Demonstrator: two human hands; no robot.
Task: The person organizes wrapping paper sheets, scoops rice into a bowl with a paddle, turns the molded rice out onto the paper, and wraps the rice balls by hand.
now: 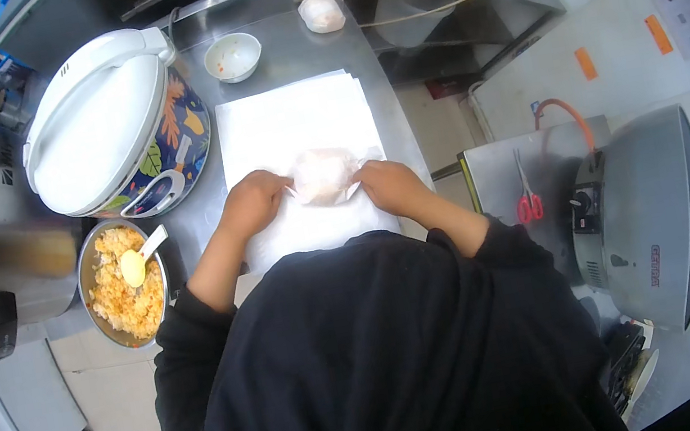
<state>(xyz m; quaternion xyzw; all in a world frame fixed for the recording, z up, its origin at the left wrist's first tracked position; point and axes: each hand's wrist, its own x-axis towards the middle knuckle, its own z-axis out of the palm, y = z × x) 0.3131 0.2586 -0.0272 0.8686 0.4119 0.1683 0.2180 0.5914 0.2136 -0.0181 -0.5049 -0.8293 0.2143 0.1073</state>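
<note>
A pale rounded food bundle in thin white wrap (321, 176) lies on a stack of white paper sheets (292, 119) on the steel counter. My left hand (252, 204) presses the wrap at the bundle's left side. My right hand (390, 185) pinches the wrap at its right side. Both hands touch the same bundle, fingers curled onto the wrap.
A large white-lidded rice cooker with a leaf pattern (111, 127) stands at the left. Below it sits a metal bowl of orange fried rice (121, 285) with a spoon. A small white bowl (233, 56) and another wrapped bundle (321, 13) sit farther back. Red scissors (529, 203) lie at the right.
</note>
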